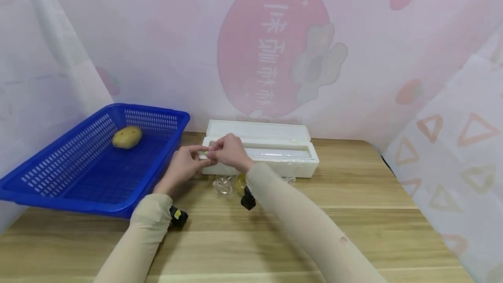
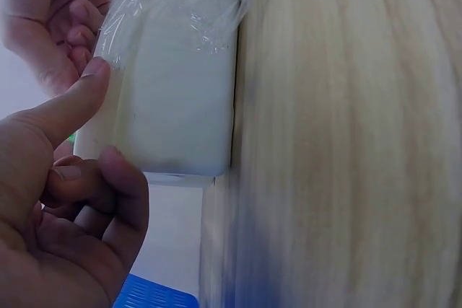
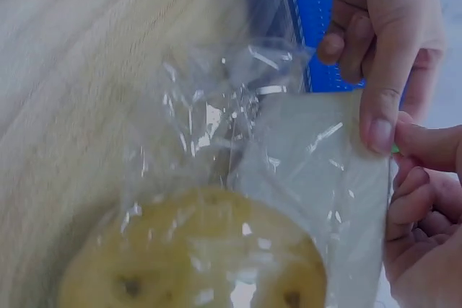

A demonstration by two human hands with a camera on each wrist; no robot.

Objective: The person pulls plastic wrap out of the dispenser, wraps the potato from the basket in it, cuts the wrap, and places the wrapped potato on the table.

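Note:
In the head view both hands meet at the left end of a white cling film box [image 1: 291, 169], its lid [image 1: 259, 130] raised. My left hand [image 1: 182, 165] holds the box's near-left corner, thumb [image 2: 83, 95] on the front edge, other fingers curled by the end. With finger and thumb, my right hand [image 1: 232, 152] pinches a small green slider [image 3: 395, 148] at that corner, mostly hidden by fingertips. Clear cling film [image 3: 209, 117] hangs down the box front and lies over a potato [image 3: 195, 257] on the table, partly behind the right wrist in the head view.
A blue plastic basket [image 1: 157, 200] stands on the left of the wooden table [image 1: 220, 248], with one potato [image 1: 127, 137] inside. A printed pink cloth [image 1: 188, 56] hangs behind the table. Each wrist carries a small black camera [image 1: 178, 217].

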